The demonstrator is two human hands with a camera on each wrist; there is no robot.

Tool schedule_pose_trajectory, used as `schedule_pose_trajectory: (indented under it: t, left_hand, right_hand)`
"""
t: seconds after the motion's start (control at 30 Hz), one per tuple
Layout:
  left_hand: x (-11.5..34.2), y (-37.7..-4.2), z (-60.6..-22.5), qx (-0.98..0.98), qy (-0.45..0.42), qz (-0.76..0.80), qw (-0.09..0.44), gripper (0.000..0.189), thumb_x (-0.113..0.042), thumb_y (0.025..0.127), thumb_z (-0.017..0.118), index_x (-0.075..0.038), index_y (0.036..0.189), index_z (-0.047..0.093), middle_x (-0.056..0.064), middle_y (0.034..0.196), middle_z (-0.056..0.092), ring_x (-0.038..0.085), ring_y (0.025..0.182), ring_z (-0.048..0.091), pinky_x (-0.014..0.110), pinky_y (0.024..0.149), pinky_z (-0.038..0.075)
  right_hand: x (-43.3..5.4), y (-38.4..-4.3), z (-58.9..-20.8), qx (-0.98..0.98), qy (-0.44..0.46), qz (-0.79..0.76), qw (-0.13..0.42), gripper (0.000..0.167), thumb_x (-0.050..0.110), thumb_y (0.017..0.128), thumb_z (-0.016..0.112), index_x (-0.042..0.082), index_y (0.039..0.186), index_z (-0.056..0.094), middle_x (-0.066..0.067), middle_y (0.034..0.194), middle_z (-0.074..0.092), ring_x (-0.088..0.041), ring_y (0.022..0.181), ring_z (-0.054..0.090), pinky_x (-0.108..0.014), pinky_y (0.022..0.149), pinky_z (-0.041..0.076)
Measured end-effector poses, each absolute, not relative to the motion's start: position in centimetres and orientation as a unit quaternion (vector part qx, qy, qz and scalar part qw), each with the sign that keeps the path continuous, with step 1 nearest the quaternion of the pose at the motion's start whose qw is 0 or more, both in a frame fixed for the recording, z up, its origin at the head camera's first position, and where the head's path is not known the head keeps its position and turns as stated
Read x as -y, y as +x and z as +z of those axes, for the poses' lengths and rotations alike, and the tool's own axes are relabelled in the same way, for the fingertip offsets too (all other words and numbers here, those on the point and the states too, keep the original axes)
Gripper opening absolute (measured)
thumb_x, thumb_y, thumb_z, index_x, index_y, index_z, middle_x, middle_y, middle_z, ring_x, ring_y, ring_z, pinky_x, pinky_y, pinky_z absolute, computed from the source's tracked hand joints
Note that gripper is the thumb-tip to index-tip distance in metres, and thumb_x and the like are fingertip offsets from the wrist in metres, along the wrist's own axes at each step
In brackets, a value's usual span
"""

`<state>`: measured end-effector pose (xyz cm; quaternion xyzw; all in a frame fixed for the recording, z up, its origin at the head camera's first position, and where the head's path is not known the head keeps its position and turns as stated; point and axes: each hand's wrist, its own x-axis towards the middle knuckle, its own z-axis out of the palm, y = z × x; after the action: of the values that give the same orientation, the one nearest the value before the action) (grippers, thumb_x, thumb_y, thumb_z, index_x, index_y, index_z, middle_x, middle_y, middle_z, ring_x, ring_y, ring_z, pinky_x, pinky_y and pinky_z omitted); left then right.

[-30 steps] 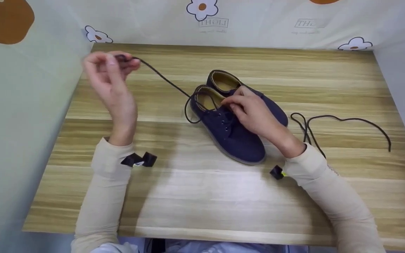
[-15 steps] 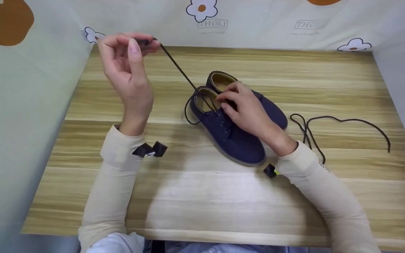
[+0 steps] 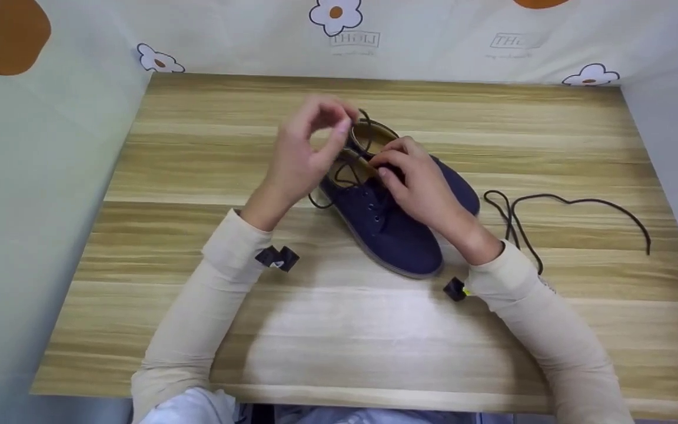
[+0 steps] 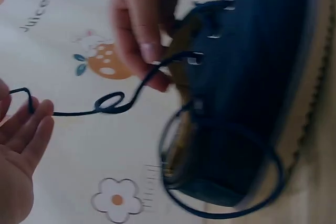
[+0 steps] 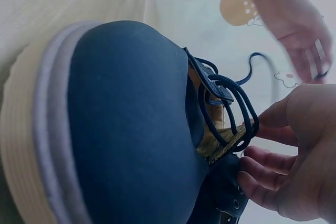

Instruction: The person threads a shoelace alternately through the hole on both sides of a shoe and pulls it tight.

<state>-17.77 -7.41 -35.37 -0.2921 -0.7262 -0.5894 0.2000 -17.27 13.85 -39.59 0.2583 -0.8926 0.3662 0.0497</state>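
Observation:
Two dark navy lace-up shoes lie side by side in the head view. The nearer shoe (image 3: pixel 395 241) has its toe towards the lower right; the farther shoe (image 3: pixel 459 185) is partly hidden behind my right hand. My left hand (image 3: pixel 301 156), raised over the heels, pinches a dark shoelace (image 4: pixel 73 113) near its end. That lace runs slack, with a small loop, to an eyelet of the nearer shoe. My right hand (image 3: pixel 424 188) holds the nearer shoe at its tongue (image 5: pixel 223 142) and eyelet flap, with fingertips beside the laced strands.
A loose dark lace (image 3: pixel 571 200) lies on the wood-grain table (image 3: pixel 339 341) at the right, partly behind the right sleeve. Another lace loop (image 4: pixel 226 215) hangs outside the nearer shoe's heel. Printed cloth (image 3: pixel 245 35) encloses the table's back and sides.
My left hand has come from the far left, up and then right and down towards the shoes, and its lace has gone from taut to slack. My right hand stays at the shoe.

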Motion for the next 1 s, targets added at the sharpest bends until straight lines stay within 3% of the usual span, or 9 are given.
schedule_pose_trajectory:
  t: [0.1, 0.23, 0.47, 0.67, 0.8, 1.0]
  left_hand:
    - [7.1, -17.9, -36.8, 0.762, -0.269, -0.574, 0.133, 0.014, -0.012, 0.098, 0.056, 0.002, 0.1, 0.059, 0.012, 0.103, 0.07, 0.016, 0.096, 0.068, 0.027, 0.09, 0.056]
    - [7.0, -18.0, -37.9, 0.783, -0.227, -0.573, 0.082, 0.013, -0.012, 0.098, 0.059, 0.0, 0.101, 0.059, 0.01, 0.091, 0.069, 0.016, 0.079, 0.068, 0.029, 0.074, 0.058]
    - [7.1, -17.9, -38.1, 0.8, -0.186, -0.56, 0.106, 0.011, -0.011, 0.095, 0.062, -0.001, 0.099, 0.063, 0.006, 0.075, 0.066, 0.008, 0.061, 0.057, 0.019, 0.058, 0.047]
    - [6.6, -18.1, -37.8, 0.782, -0.182, -0.586, 0.108, 0.01, -0.011, 0.094, 0.062, -0.002, 0.098, 0.063, 0.005, 0.07, 0.064, 0.009, 0.056, 0.057, 0.02, 0.052, 0.046]
    - [6.4, -18.3, -37.9, 0.818, -0.169, -0.547, 0.057, 0.01, -0.014, 0.096, 0.061, -0.004, 0.099, 0.062, 0.002, 0.073, 0.064, 0.008, 0.057, 0.056, 0.019, 0.053, 0.046]
    - [6.7, -18.4, -37.9, 0.863, -0.132, -0.486, -0.037, 0.008, -0.016, 0.094, 0.06, -0.008, 0.096, 0.062, -0.004, 0.064, 0.058, 0.007, 0.044, 0.054, 0.021, 0.044, 0.045]
  right_hand:
    - [-14.0, -17.2, -39.5, 0.894, 0.254, 0.366, 0.051, 0.022, 0.015, 0.1, 0.055, 0.011, 0.113, 0.072, -0.01, 0.118, 0.06, -0.025, 0.106, 0.058, -0.038, 0.093, 0.046]
    - [-14.1, -17.2, -39.4, 0.894, 0.249, 0.369, 0.049, 0.022, 0.014, 0.1, 0.054, 0.011, 0.113, 0.071, -0.01, 0.118, 0.06, -0.024, 0.105, 0.058, -0.038, 0.091, 0.046]
    - [-14.2, -17.0, -39.4, 0.894, 0.251, 0.368, 0.048, 0.022, 0.013, 0.099, 0.055, 0.01, 0.113, 0.071, -0.01, 0.118, 0.061, -0.024, 0.104, 0.059, -0.037, 0.09, 0.046]
    - [-14.4, -17.0, -39.4, 0.894, 0.248, 0.371, 0.044, 0.02, 0.013, 0.098, 0.057, 0.011, 0.112, 0.071, -0.009, 0.118, 0.061, -0.024, 0.104, 0.058, -0.037, 0.09, 0.046]
    - [-14.4, -16.9, -39.4, 0.893, 0.249, 0.374, 0.041, 0.021, 0.012, 0.097, 0.057, 0.011, 0.113, 0.072, -0.009, 0.118, 0.061, -0.024, 0.106, 0.059, -0.038, 0.091, 0.046]
    - [-14.5, -16.9, -39.5, 0.893, 0.245, 0.376, 0.041, 0.022, 0.011, 0.098, 0.056, 0.01, 0.115, 0.07, -0.009, 0.118, 0.062, -0.023, 0.102, 0.059, -0.036, 0.088, 0.046]
